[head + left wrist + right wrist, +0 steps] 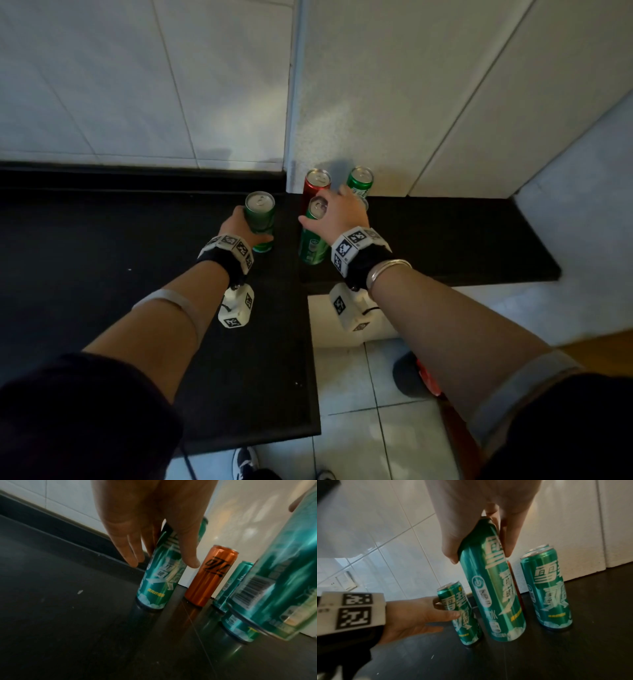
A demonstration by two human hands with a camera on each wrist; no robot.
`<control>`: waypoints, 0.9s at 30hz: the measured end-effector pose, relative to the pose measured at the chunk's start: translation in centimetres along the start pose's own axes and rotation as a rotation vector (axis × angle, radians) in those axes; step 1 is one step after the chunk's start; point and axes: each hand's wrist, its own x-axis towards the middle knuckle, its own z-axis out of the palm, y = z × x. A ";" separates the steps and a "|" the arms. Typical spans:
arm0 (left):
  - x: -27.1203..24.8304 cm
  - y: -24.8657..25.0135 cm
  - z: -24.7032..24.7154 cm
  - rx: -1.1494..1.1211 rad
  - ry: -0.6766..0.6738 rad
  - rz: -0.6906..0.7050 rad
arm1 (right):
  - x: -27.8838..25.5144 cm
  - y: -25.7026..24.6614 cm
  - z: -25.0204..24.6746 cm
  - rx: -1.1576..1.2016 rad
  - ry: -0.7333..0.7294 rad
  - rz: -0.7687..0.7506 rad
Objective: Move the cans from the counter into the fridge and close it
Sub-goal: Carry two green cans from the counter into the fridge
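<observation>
1. Cans are grouped on the black counter (102,274) near the wall corner; no fridge is seen in any view, so the carry is judged to be barely begun.
2. One green can (260,221) is gripped round its side by the left hand (236,226), thumb in front and fingers behind; its base appears to be on the counter, though this cannot be told for sure.
3. A second green can (491,588) is pinched near its top by the right hand (342,214), thumb on one side and fingers on the other; in the right wrist view it appears lifted clear of the counter.
4. A red can (317,185) and a back green can (360,181) are left standing by the wall, just behind the right hand; another green can (546,588) is seen upright just beside the lifted one.
5. Risks, as judged:
   - the pinched can could be let slip, since only its top is held;
   - the standing cans could be knocked over by the lifted can's base, because they stand so close;
   - a dropped can might be dented on the floor tiles (346,377) below.
</observation>
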 end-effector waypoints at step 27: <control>-2.6 -0.7 -4.6 -0.059 -0.095 0.244 | -2.9 -3.5 1.6 0.031 0.020 0.131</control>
